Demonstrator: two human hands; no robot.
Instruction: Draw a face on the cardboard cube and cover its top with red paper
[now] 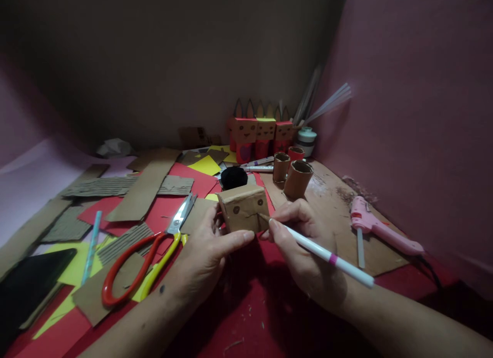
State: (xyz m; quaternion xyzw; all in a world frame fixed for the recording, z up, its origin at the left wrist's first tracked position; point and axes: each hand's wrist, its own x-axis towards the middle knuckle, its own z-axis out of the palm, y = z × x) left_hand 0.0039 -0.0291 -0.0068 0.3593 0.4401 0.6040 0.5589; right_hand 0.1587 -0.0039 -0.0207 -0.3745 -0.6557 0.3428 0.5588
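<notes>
A small cardboard box (246, 210) with two round drawn eyes is held up in front of me. My left hand (210, 245) grips it from the left, thumb along its lower edge. My right hand (302, 240) pinches a white marker (333, 259) with a purple band. The marker's tip meets the box front near a short dark line between and below the eyes. Scissors (175, 229) with red and yellow handles lie spread apart just left of my left hand. A black fuzzy ball (233, 177) sits right behind the box.
Cardboard strips (144, 186) and red and yellow paper (204, 166) cover the left side. Several box-headed figures (245, 132) stand at the back, near cardboard tubes (299, 179) and a lidded jar (307, 137). A pink glue gun (379, 227) lies at right by the wall.
</notes>
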